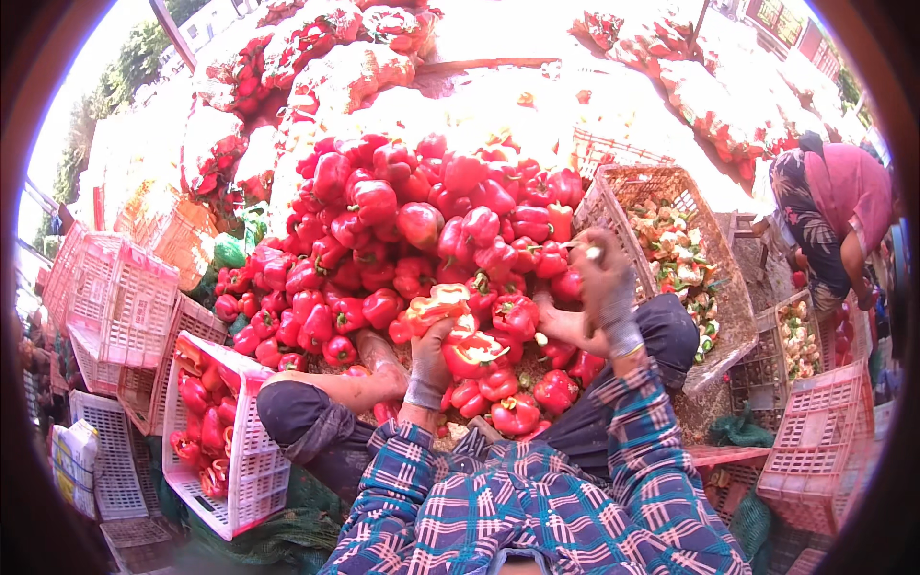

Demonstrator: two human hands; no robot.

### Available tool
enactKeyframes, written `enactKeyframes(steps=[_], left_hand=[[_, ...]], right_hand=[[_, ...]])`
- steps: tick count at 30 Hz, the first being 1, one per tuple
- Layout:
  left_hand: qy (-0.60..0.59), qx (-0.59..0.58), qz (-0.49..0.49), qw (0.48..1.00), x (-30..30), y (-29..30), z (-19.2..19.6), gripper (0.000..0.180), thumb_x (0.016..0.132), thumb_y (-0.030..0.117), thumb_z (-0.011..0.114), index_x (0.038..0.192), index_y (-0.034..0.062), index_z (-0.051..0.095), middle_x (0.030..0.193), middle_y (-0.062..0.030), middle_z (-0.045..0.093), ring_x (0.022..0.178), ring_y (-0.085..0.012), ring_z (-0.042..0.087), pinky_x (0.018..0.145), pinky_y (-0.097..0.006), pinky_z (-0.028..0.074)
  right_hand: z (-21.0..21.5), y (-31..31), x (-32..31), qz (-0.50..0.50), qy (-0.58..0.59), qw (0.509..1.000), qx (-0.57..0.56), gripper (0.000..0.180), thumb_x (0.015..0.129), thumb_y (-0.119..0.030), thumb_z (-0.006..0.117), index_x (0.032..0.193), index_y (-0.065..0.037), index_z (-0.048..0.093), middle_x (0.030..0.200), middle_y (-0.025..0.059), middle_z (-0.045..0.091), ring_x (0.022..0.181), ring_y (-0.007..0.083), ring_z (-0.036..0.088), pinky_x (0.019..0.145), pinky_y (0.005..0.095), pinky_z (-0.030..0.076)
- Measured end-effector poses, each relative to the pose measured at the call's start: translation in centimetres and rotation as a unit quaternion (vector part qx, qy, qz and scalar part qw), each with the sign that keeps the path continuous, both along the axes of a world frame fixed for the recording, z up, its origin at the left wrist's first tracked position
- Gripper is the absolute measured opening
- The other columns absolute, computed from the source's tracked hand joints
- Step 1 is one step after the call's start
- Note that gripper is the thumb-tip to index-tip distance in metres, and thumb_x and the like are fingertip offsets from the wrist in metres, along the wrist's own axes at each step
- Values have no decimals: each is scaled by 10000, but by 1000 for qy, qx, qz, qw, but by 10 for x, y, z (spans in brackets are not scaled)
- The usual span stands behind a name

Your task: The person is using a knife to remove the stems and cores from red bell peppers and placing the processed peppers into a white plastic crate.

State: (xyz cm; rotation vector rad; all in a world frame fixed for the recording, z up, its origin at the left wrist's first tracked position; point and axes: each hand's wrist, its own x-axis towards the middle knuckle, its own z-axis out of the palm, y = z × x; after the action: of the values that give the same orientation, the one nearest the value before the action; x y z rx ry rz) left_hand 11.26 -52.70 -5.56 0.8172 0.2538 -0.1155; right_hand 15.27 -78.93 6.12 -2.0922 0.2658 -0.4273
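Observation:
My left hand (430, 362), in a greyish glove or wrap at the wrist, grips a red bell pepper (471, 355) that is cut open, its pale inside facing up. Another opened pepper piece (438, 305), orange-red, sits against the same fingers. My right hand (606, 287) is raised to the right of the pile and blurred by motion. Its fingers look curled, with a small pale bit (594, 254) showing at them; what it is I cannot make out. Between my legs lie several peppers (516, 414), some with opened tops. A large heap of whole red bell peppers (383, 225) rises in front.
At my left a tilted pink-white crate (259, 460) holds red peppers. To the right, a long crate (725, 287) contains pale cores and green stems. Stacked crates (120, 297) stand at far left, more crates (815, 450) at right. Another person (839, 211) bends over at far right.

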Motion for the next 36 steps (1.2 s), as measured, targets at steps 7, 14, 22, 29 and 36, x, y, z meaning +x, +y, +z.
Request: enactKeyframes(steps=[7,14,22,29,36], left_hand=[[-75,136,61,986,8,-3,15,266,906,21,603,1167,-14,636,1080,-83,688,950,-191,681,841,-343,565],[-20,-37,-4,999,5,11,26,272,948,98,545,1182,-21,618,1112,-108,676,1005,-221,671,909,-371,553],[-70,138,-32,987,-2,1,34,256,903,26,620,1156,-5,641,1054,-67,695,954,-171,665,859,-313,539],[-87,221,-102,966,-4,4,26,265,905,55,617,1162,-8,636,1082,-60,683,955,-162,662,831,-312,545],[-77,159,-82,981,-1,-6,25,261,909,6,593,1165,-10,640,1076,-65,688,953,-172,671,841,-314,546]], right_hand=[[57,-86,6,-57,107,937,-328,558,910,-356,681,1405,-172,502,1033,110,736,884,272,730,731,418,567],[10,50,-65,406,2,871,-275,543,838,-329,767,1302,-102,600,956,153,716,808,342,701,714,402,543],[-10,72,-56,495,185,795,-296,552,868,-401,710,1357,-185,575,865,225,680,788,379,688,665,443,524],[-2,65,-60,471,427,748,192,486,878,-222,728,1315,-68,580,764,-24,605,620,45,536,535,238,444],[-15,68,-77,418,446,753,244,431,942,-191,648,1328,-61,509,726,-11,606,539,46,552,466,204,445]])
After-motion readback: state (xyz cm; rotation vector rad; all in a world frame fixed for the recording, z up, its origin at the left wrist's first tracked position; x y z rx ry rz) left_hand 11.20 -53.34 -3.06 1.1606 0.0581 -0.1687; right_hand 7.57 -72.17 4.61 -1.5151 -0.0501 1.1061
